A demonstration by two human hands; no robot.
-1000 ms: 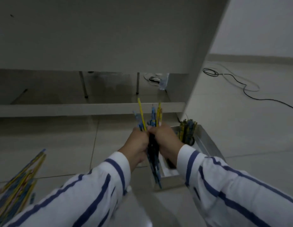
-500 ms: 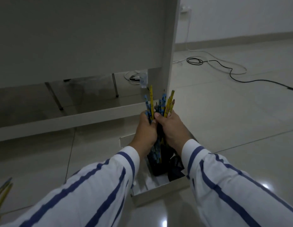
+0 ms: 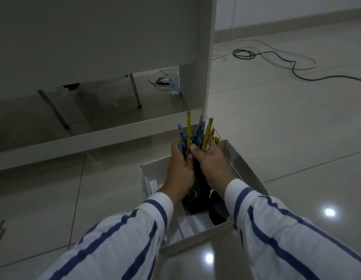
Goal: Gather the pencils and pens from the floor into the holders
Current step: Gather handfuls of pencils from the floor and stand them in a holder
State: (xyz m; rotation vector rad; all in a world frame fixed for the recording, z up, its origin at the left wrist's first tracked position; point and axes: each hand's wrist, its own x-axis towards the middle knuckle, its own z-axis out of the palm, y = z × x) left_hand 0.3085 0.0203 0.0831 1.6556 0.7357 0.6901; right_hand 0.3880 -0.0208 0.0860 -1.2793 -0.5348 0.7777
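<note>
No text, label or number can be read; the pencils' (image 3: 197,136) printed patterns are blurred.

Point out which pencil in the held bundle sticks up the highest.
The thin yellow pencil on the bundle's left side, just above the left hand. Its tip rises above the blue ones and the yellow ones nearer the right hand.

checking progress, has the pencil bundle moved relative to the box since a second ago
Yes. The pencil bundle, in both hands, went from left of the box to over it.
</note>
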